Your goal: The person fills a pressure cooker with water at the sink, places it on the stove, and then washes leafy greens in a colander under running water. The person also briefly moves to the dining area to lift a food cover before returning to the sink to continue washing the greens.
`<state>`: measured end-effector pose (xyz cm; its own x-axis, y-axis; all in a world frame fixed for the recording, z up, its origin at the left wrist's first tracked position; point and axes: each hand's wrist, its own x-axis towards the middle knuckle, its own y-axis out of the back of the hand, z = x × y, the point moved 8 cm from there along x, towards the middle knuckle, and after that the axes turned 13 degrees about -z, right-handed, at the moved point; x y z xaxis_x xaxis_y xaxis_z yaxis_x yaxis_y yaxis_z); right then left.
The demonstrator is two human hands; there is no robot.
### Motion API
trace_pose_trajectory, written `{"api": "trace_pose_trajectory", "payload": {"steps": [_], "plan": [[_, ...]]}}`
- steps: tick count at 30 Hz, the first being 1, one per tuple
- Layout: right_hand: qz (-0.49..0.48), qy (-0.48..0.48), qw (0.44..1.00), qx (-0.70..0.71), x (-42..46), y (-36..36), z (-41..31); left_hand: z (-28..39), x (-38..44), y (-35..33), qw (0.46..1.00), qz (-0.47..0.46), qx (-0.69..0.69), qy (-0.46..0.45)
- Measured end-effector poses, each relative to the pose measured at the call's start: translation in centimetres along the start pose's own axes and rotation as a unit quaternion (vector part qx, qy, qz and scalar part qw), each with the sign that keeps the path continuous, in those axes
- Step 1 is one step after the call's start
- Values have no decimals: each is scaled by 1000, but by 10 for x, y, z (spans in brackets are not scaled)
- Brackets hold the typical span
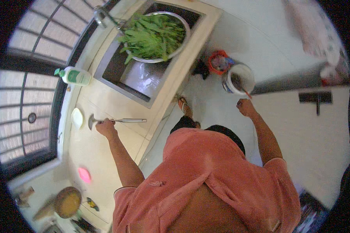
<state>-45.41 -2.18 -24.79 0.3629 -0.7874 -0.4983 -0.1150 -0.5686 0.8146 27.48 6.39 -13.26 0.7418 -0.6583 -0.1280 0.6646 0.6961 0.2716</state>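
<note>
My left hand is over the tiled counter, closed around a metal ladle near its head. The ladle's rounded head points toward the window and its long handle toward the counter's front edge. A white dish lies just beyond the ladle head. My right hand hangs out over the floor with its fingers curled, and nothing shows in it. Closest to it is a white bucket with dark contents and a red stick-like thing at its rim.
A metal basin heaped with leafy greens sits in the sink below the faucet. A green-and-white pump bottle stands by the barred window. Also on the counter are a pink object and a round pan. A red basket is on the floor.
</note>
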Motion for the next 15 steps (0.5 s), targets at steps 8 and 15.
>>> {"api": "trace_pose_trajectory", "payload": {"steps": [8,15], "plan": [[69,178,978,81,143,232,-141,107,7,-97,982,22,-182,-34],[63,239,966,-81,311,316,-250,116,43,-169,965,-8,-260,43]]}}
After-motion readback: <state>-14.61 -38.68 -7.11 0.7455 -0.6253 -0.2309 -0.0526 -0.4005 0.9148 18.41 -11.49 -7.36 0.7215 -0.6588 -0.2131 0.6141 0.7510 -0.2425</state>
